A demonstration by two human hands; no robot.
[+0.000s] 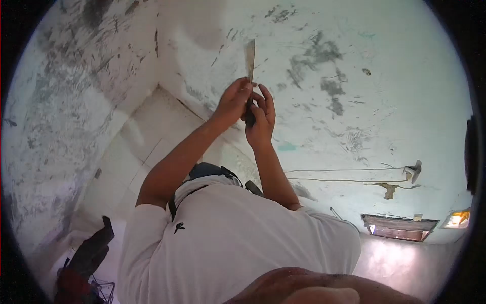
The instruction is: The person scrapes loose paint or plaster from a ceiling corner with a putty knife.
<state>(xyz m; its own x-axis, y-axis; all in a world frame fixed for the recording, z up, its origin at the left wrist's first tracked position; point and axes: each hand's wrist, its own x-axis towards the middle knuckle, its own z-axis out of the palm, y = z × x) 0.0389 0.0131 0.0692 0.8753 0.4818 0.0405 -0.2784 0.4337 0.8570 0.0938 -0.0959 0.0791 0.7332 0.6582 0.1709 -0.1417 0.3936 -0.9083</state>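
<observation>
A scraper with a flat, thin metal blade [250, 57] points away from me, its blade close to the stained white wall [314, 101]. My right hand [261, 117] is wrapped round its dark handle [249, 114], with some fingers partly raised. My left hand [234, 103] pinches the tool where the blade meets the handle, its fingertips near those of my right hand. Whether the blade touches the wall cannot be made out.
A second scuffed wall [66, 116] stands on the left, with pale floor tiles [147, 147] between. Cables [349, 175] run along the wall to a bracket [416, 171]. A framed opening [400, 228] is at lower right; dark objects [88, 253] lie at lower left.
</observation>
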